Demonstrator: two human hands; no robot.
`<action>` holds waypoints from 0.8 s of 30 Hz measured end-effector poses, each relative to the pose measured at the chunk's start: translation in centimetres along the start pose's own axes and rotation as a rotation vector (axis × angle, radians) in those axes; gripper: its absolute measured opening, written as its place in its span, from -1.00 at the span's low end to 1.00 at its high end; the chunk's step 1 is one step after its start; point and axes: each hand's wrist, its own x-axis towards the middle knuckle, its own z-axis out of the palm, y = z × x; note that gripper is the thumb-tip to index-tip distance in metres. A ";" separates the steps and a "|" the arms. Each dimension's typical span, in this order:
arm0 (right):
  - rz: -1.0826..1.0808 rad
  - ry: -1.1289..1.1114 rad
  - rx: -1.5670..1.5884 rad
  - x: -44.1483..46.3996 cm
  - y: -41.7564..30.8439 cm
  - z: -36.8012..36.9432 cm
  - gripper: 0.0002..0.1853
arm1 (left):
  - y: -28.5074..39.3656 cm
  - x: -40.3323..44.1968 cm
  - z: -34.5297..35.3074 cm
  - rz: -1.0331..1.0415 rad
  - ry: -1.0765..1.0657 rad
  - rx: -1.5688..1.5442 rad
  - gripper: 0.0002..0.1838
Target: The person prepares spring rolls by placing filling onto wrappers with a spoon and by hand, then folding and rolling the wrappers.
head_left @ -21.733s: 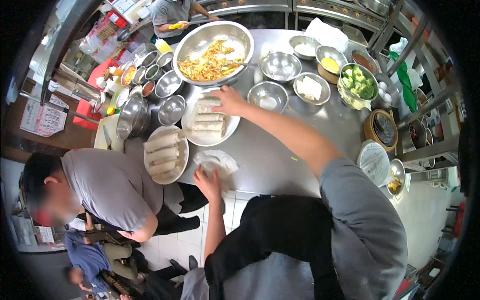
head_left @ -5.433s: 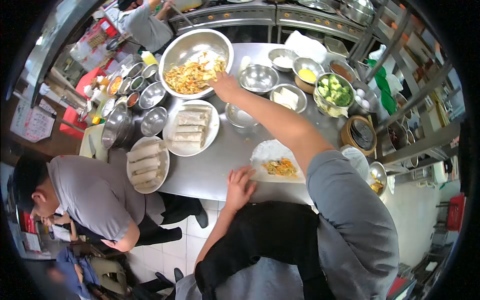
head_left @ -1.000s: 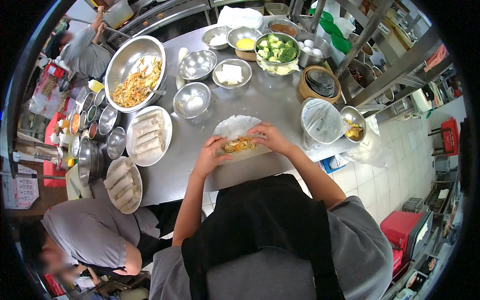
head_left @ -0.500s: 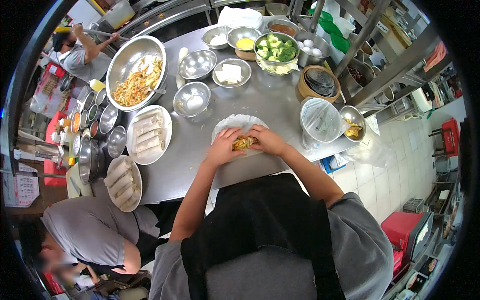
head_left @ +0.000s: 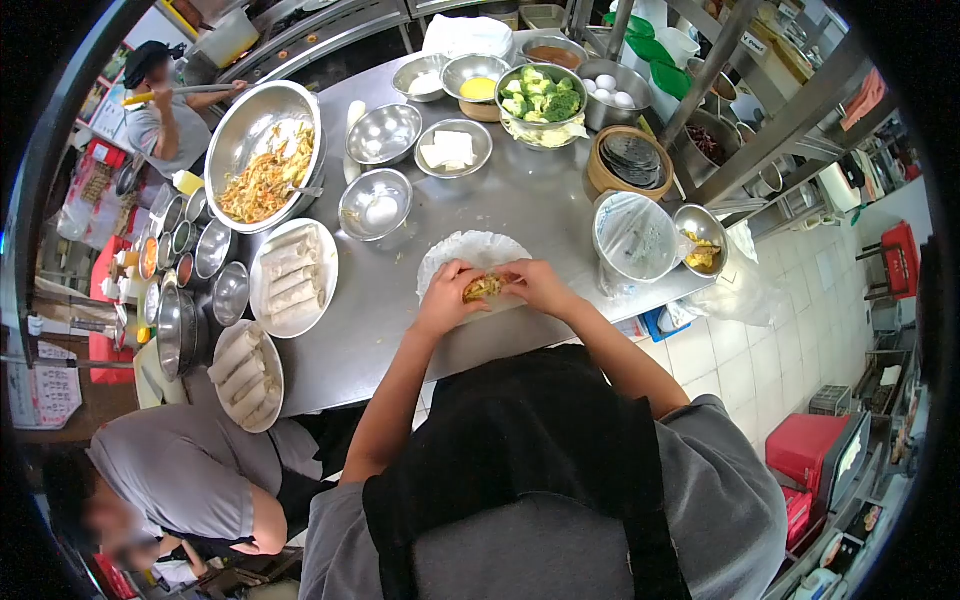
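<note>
A thin round white wrapper [head_left: 470,247] lies flat on the steel table in front of me. On its near part sits a small mound of shredded vegetable filling [head_left: 484,289]. My left hand [head_left: 447,302] curls round the left end of the mound, and my right hand [head_left: 542,288] closes in on its right end, fingers bent and pressing the shreds together. Parts of both thumbs and the near edge of the wrapper are hidden. To the left, rolled spring rolls [head_left: 293,280] rest on a white oval plate [head_left: 329,255], with more on a second plate [head_left: 279,370].
A big steel bowl [head_left: 312,180] of filling stands at the left. Steel bowls, broccoli [head_left: 541,95], eggs [head_left: 606,92] and a bamboo steamer [head_left: 595,180] line the back. A plastic-lined tub [head_left: 612,266] stands right. One person [head_left: 180,450] crouches left; another [head_left: 165,120] holds a pole.
My fingers have drawn closer around the filling, bunching it into a smaller mound. The view has shifted slightly. At upper left the person with the pole has lowered their arms.
</note>
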 end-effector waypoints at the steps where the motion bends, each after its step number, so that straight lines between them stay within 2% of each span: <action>1: -0.001 0.031 -0.049 0.1 -0.1 -0.1 -0.73 | 0.4 0.0 -0.5 0.010 0.019 0.007 -0.46; 3: -0.002 0.096 -0.147 0.4 -0.3 -0.2 -0.80 | -0.1 0.0 -0.9 -0.028 -0.056 -0.010 -0.44; 7: 0.076 0.120 -0.069 0.9 -0.1 1.0 -0.81 | -1.5 -0.4 -0.8 -0.110 -0.136 -0.075 -0.37; 9: 0.082 0.140 -0.007 0.8 0.2 1.1 -0.79 | -1.6 -0.8 -0.9 -0.072 -0.092 -0.052 -0.33; 12: 0.072 0.016 -0.022 0.2 -0.1 -1.1 -0.67 | -1.0 -1.6 -2.1 -0.096 -0.055 -0.032 -0.28; 15: -0.078 -0.056 -0.138 -0.2 -0.1 -1.9 -0.54 | -0.7 -2.1 -2.7 -0.110 -0.067 0.011 -0.26; 18: -0.179 -0.125 -0.197 0.4 0.6 -0.9 -0.49 | -0.6 -1.9 -2.3 -0.105 -0.056 0.036 -0.26; 24: -0.063 -0.061 -0.150 0.8 1.3 0.9 -0.46 | -2.2 -1.8 -0.6 -0.136 -0.067 -0.036 -0.30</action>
